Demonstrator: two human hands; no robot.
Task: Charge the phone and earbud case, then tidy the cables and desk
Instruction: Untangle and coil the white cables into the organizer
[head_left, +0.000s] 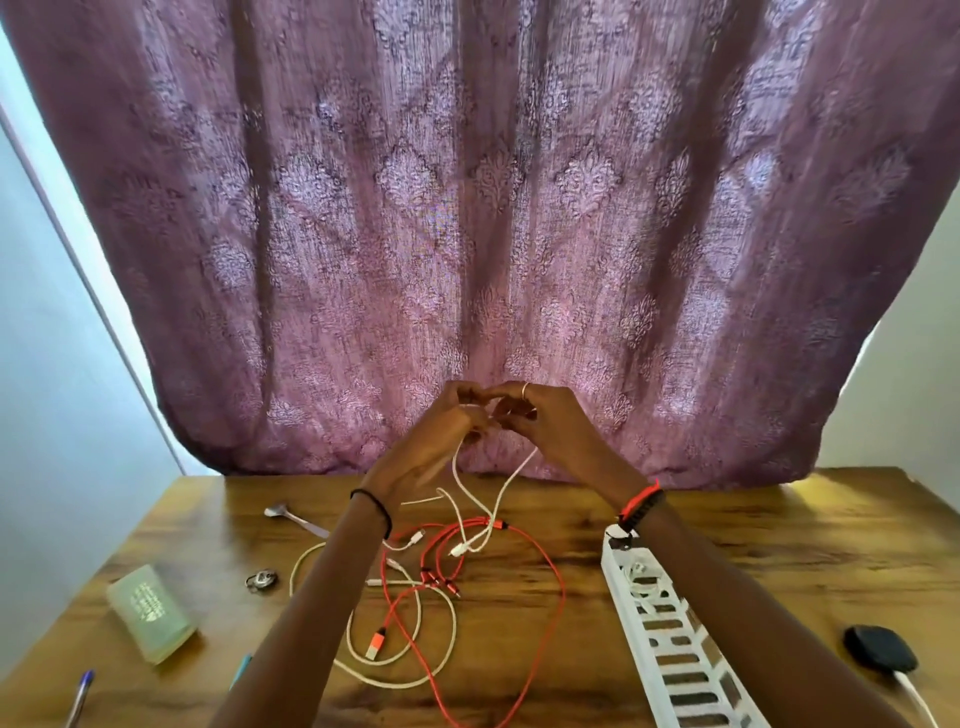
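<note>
1. Two hands raised together: left hand (441, 434) and right hand (548, 423) both pinch white cable (522, 467) above desk (753, 545).
2. White cable: thin, pale, two strands hanging down onto red cable (562, 592) tangle mid-desk.

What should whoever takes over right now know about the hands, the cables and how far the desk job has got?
Left hand and right hand: both raised, each grip pinching the same white cable, which hangs to the desk.
Red cable and other white cables lie tangled beneath.
Black earbud case sits far right, a white lead at it; phone not visible.
To do: untangle, coil, tidy spoon and pen.
</note>
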